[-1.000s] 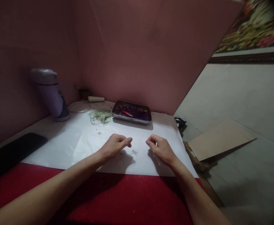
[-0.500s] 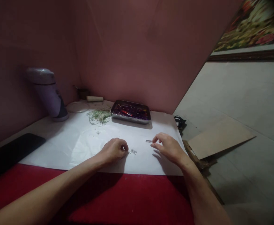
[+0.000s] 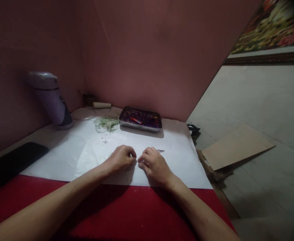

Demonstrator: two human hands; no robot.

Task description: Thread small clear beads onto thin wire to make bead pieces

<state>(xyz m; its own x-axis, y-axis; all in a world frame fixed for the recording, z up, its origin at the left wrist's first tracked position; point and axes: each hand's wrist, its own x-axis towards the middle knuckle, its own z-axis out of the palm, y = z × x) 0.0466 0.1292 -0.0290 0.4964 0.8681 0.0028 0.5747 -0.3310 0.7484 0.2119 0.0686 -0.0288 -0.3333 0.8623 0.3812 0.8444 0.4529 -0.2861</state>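
My left hand (image 3: 123, 158) rests low over the white sheet (image 3: 182, 167), thumb and forefinger pinched; whatever lies between them is too small to name. Close beside it, fingertips almost meeting, is my right hand (image 3: 155, 166), its fingers curled and its thumb and forefinger drawn together. What that hand pinches, if anything, cannot be made out. The right hand now covers the spot of a small pile of silvery pieces. Just behind its knuckles lies a small, narrow metal piece (image 3: 160, 150). A few more tiny silvery pieces (image 3: 105, 141) are scattered farther back on the left.
A metal tray (image 3: 141, 128) of dark purple beads with a red pen-like item stands at the back. Beside it are a tangle of pale green thread (image 3: 107, 124) and a cream roll (image 3: 102, 105). A purple flask (image 3: 51, 102) and a black flat object (image 3: 18, 162) are at left.
My right hand has moved left, from beside the narrow metal piece to the small pile near my left hand, and its fingers have closed. My left hand has barely shifted.
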